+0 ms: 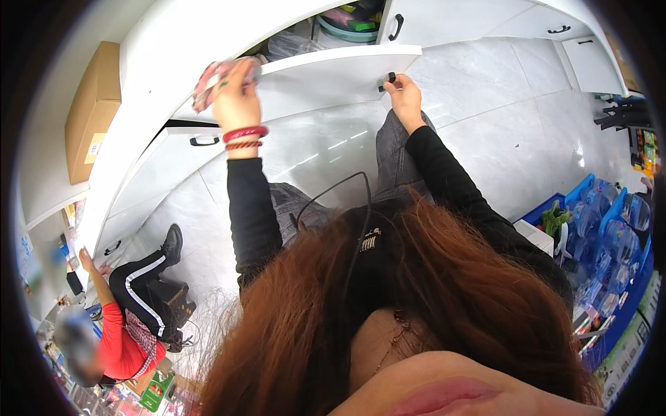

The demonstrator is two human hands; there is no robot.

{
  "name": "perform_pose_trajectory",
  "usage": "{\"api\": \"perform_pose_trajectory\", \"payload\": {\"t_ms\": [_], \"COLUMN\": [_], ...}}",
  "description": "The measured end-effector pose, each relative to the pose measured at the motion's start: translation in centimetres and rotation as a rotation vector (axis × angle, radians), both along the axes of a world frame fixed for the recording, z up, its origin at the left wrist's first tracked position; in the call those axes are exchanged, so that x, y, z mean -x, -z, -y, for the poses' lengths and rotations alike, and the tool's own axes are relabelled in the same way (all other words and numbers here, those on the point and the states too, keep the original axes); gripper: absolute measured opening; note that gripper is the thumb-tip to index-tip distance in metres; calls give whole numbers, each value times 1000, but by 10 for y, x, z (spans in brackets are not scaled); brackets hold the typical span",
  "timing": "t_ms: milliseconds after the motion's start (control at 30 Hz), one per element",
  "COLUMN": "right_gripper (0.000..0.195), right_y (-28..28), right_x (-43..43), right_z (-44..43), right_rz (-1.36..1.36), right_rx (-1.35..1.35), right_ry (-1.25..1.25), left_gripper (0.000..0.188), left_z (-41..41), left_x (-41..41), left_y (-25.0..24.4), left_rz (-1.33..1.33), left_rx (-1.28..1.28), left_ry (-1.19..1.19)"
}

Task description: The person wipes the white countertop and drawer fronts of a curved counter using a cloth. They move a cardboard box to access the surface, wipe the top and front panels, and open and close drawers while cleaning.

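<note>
My right hand [406, 99] grips the black handle [391, 78] of a white cabinet door [333, 78], which stands swung out from the cabinet. In my left hand [237, 101] is a bunched pink and white cloth [213, 83], held at the top edge of the door near the white counter [171, 57]. The hand and cloth look blurred. Behind the door, the cabinet's inside shows a pale teal basin [348, 35] with things in it and clear plastic wrapping [294, 46]. The door hides the lower part of the inside.
A cardboard box [93, 114] rests on the counter at left. Another person in a red top [122, 343] sits at lower left. Large water bottles [619, 244] stand in blue racks at right. Another cabinet door [171, 156] hangs ajar on the left.
</note>
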State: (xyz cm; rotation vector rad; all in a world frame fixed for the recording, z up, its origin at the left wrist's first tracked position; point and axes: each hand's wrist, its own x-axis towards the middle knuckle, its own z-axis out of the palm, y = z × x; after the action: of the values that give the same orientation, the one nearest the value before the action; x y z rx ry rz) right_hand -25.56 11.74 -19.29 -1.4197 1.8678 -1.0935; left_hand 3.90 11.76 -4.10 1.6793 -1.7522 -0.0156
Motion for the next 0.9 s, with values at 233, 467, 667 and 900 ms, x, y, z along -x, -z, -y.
{"api": "perform_pose_trajectory", "payload": {"t_ms": [233, 467, 667, 900], "right_gripper": [17, 17, 27, 63], "right_y": [-3, 34, -2, 22], "right_x": [-5, 2, -10, 3], "right_z": [-2, 7, 41, 107], "right_rz": [27, 65, 358, 197], "right_rx": [-11, 404, 477, 92], "right_ry": [8, 47, 69, 107], "left_gripper": [28, 30, 30, 33], "left_z": [30, 15, -2, -14], "left_x": [156, 260, 214, 137], "left_y": [22, 36, -4, -35], "left_rz": [44, -14, -449, -643], "left_rx": [111, -370, 214, 250], "left_ry": [331, 630, 419, 33]}}
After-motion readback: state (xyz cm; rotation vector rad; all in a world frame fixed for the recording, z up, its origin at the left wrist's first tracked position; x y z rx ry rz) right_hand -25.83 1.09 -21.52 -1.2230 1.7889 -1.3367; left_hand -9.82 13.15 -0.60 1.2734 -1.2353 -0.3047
